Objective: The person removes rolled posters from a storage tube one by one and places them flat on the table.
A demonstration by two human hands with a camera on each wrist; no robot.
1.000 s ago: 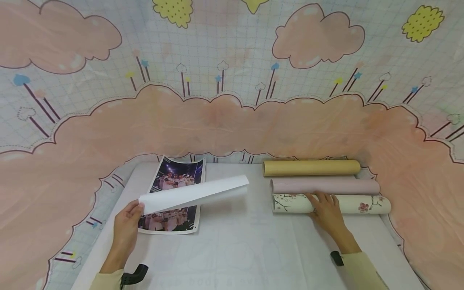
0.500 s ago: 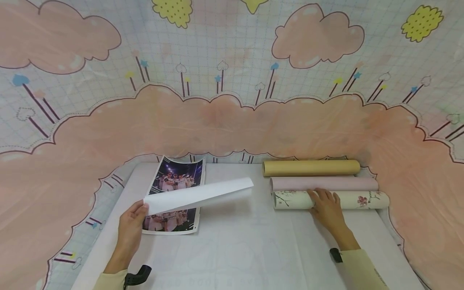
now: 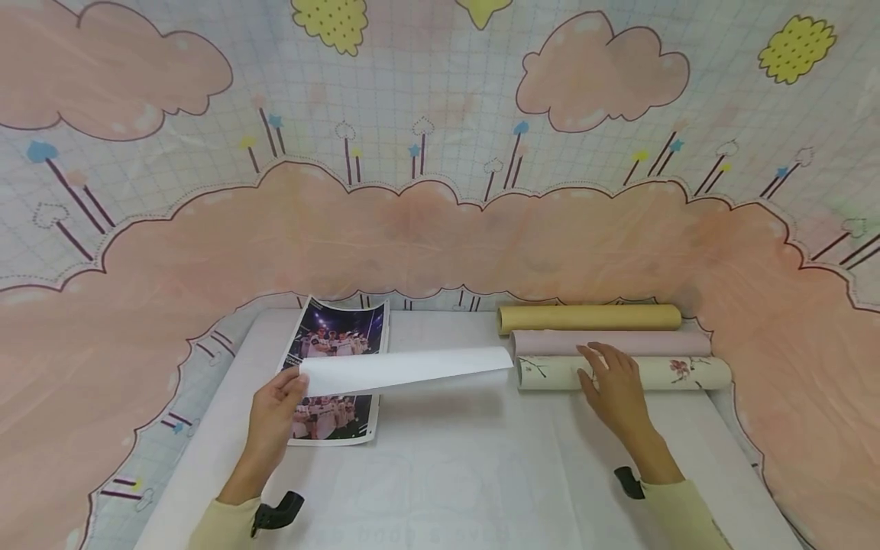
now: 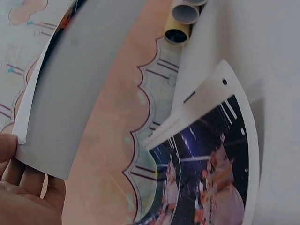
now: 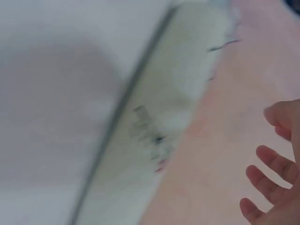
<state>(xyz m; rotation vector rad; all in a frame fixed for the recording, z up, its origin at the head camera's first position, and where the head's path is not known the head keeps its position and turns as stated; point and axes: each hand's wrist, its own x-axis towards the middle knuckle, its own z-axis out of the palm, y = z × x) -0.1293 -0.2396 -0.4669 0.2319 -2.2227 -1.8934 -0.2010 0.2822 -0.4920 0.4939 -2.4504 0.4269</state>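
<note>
Curled sheet (image 3: pixel 406 371) swings nearer the floral roll (image 3: pixel 663 373), left hand (image 3: pixel 271 420) pinching it; right hand (image 3: pixel 616 393) lifts off that roll, fingers apart, so it's free.

On the surface (image 3: pixel 447 473), a poster (image 3: pixel 340 420) lay left of centre in the frame; right of centre, a far roll (image 3: pixel 590 318) lay behind a middle roll (image 3: pixel 550 343), with a near roll (image 3: pixel 663 373) in front. A sheet (image 3: pixel 406 370) ran from the left hand (image 3: pixel 271 412) above the poster toward the near roll's left end. The right hand (image 3: pixel 615 393) was over the near roll. A backdrop (image 3: pixel 426 237) filled the upper frame.
</note>
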